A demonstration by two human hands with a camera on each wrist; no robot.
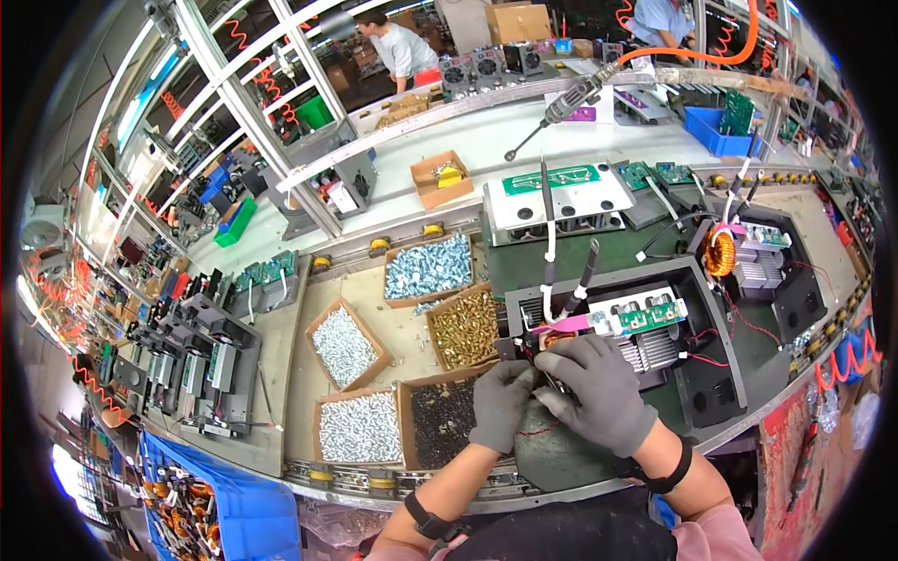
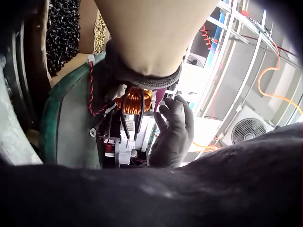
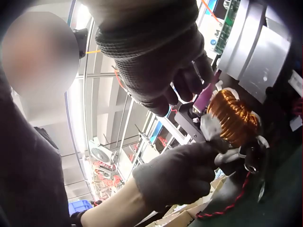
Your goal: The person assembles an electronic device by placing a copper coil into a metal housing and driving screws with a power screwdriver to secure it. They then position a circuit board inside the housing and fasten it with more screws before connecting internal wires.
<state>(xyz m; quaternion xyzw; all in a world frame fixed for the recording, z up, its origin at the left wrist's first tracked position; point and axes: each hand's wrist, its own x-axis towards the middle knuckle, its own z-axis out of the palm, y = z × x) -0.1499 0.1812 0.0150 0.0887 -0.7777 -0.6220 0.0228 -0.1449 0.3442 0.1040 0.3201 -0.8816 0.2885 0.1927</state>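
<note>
The circuit board [image 1: 645,316] already sits in the open casing [image 1: 718,372] near the front edge of the bench [image 1: 365,280]; the left hand [image 1: 505,402] grips leads [image 3: 229,156] by the copper coil [image 3: 234,118]; I cannot tell the right hand's [image 1: 599,393] grip; wiring and closing up seem left.

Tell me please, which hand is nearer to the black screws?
Left. The left hand is beside the black screws; the right hand is farther away, past the left hand.

To the left of your hands [image 1: 599,395] you have five cardboard boxes [image 1: 405,430] of small fasteners; to their right, two dark housings [image 1: 708,376]; beyond them, one orange-hosed driver [image 1: 572,99].
</note>
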